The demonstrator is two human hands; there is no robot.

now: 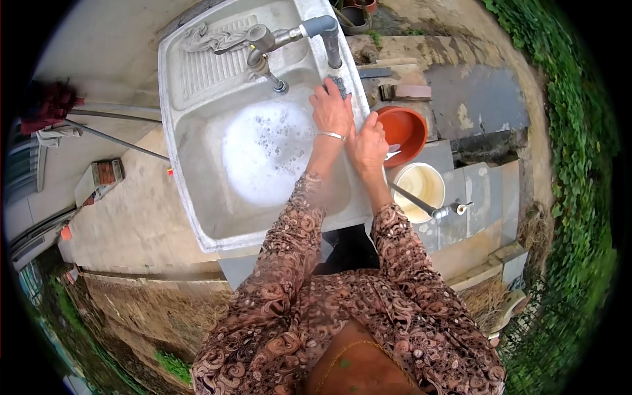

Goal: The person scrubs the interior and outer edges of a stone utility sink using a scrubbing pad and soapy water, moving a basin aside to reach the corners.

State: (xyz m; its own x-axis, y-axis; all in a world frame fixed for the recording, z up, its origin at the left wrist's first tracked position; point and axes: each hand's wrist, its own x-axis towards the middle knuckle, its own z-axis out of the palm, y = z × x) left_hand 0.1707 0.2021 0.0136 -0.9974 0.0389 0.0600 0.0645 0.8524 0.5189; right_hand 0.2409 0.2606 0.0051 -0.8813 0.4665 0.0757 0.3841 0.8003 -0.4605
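Note:
My left hand (pixel 332 114), with a bracelet on its wrist, has its fingers on a grey scouring pad (pixel 337 86) at the right rim of a stone-like sink (pixel 197 217). Close beside it, my right hand (pixel 368 144) is curled over the outer side of that rim. A whitish, partly clear utensil (pixel 392 152) shows by its fingers, in front of the orange-red basin; whether the hand grips it is hidden. White suds (pixel 261 153) with bubbles float in the sink. Above them is a metal tap (pixel 260 37) on a grey pipe.
A crumpled grey cloth (pixel 200 39) lies on the ribbed washboard (pixel 212 74). Right of the sink stand an orange-red plastic basin (pixel 412 133) and a cream bucket (pixel 429 185), crossed by a pipe with a small tap (pixel 461 208). Poles (pixel 118 140) reach the sink's left side.

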